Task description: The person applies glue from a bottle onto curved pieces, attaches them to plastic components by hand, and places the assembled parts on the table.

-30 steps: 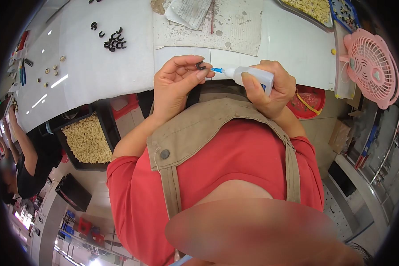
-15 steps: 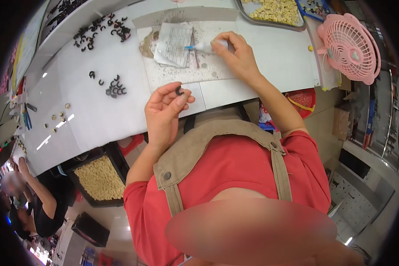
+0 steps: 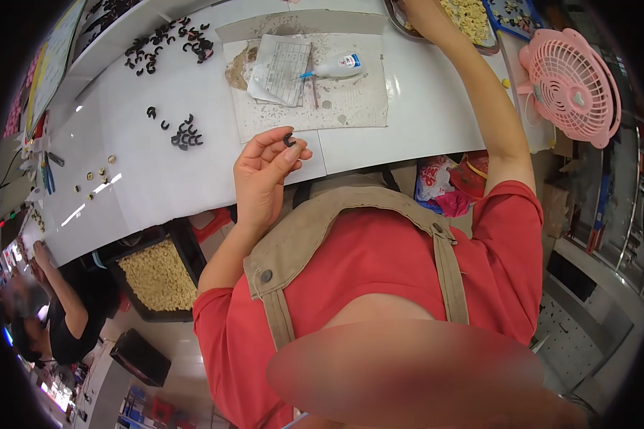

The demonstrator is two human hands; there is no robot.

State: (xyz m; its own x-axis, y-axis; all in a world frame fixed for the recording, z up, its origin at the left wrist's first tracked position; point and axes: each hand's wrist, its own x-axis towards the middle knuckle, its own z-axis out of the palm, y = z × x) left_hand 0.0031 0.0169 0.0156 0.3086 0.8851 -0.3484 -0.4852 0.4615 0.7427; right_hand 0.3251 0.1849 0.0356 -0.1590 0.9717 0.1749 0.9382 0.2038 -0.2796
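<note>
My left hand (image 3: 268,168) pinches a small black C-shaped piece (image 3: 289,139) between thumb and fingers, just over the table's front edge. My right hand (image 3: 426,16) is stretched far out to the metal tray (image 3: 491,50) of small pale yellow pieces (image 3: 469,18). The top of the picture cuts off its fingers, so what they touch is hidden. A white glue bottle with a blue tip (image 3: 338,66) lies on its side on a stained cardboard sheet (image 3: 358,104). The tip rests by a printed paper pad (image 3: 283,68).
More black C-shaped pieces lie in a small group (image 3: 186,134) and a larger scatter (image 3: 168,44) at left. A pink fan (image 3: 572,86) stands at right beside a blue tray (image 3: 514,30). Below the table is a black crate (image 3: 186,247) of pale pieces. Another person (image 3: 71,307) sits lower left.
My right hand has let go of the glue bottle, now lying on the cardboard, and has moved up and right to the metal tray. My left hand still holds the black piece.
</note>
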